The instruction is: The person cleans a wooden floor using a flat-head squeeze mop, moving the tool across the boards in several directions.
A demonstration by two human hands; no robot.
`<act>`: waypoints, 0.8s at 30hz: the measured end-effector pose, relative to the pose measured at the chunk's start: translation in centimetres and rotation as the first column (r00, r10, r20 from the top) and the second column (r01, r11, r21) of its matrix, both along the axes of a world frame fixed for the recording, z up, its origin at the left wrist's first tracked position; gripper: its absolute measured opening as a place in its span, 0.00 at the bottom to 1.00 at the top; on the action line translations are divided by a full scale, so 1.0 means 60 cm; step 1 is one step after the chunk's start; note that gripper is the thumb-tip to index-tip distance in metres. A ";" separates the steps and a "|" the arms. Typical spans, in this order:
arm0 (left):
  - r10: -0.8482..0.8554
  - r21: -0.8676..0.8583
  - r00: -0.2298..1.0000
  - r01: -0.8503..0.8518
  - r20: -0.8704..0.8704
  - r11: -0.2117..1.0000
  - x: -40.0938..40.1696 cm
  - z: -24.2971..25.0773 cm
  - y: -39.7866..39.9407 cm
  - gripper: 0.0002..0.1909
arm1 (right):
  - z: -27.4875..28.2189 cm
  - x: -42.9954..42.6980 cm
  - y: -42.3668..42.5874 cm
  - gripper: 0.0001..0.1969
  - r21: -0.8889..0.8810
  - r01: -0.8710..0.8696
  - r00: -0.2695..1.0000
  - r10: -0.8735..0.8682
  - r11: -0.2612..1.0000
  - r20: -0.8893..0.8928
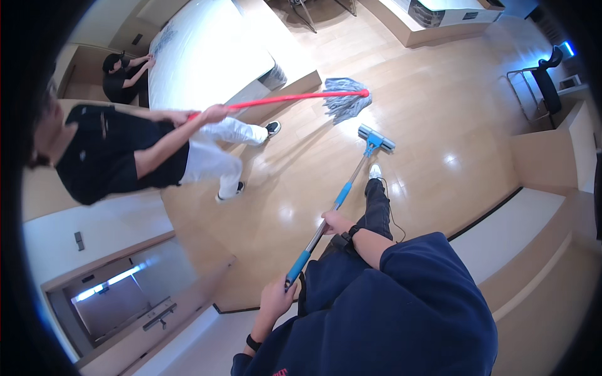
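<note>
My left hand grips the blue upper end of a sponge mop's pole. Lower down, my right hand is closed around the pole's metal section, with a black band on that wrist. The pole slants away from me to a blue mop head with a pale strip, which is on the wood floor just beyond my white shoe.
To the left, a person holds a string mop by its red handle, near my mop head. Another person crouches beside a plastic-covered mattress. A chair stands at right; an open doorway is lower left.
</note>
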State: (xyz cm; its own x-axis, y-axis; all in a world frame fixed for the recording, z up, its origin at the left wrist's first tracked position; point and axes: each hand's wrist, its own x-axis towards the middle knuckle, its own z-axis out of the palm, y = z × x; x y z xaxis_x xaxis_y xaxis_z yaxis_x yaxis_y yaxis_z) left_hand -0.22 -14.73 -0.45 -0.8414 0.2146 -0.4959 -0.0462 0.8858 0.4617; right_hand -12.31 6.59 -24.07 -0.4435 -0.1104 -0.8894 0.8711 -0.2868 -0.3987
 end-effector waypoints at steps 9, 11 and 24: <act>0.225 0.008 0.964 -0.229 0.144 0.973 0.113 0.000 -0.103 0.12 | 0.042 0.095 -0.120 0.08 0.028 -0.151 0.987 0.150 0.988 0.049; 0.244 -0.019 0.968 -0.244 0.062 0.970 0.109 -0.019 -0.083 0.11 | 0.004 0.086 -0.099 0.07 0.040 -0.246 0.969 0.247 0.968 -0.016; 0.253 -0.051 0.960 -0.248 0.119 0.967 -0.006 0.027 0.124 0.15 | 0.022 0.006 0.104 0.08 -0.181 -0.310 0.945 0.324 0.933 0.053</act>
State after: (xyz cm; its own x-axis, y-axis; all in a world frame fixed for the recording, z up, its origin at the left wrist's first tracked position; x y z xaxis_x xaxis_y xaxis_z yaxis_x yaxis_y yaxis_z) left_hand -0.57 -7.31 1.15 -0.7979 -0.0150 -0.6025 -0.3233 0.8543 0.4069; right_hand -11.97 12.83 -22.74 -0.2885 -0.3838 -0.8772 0.9548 -0.0470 -0.2934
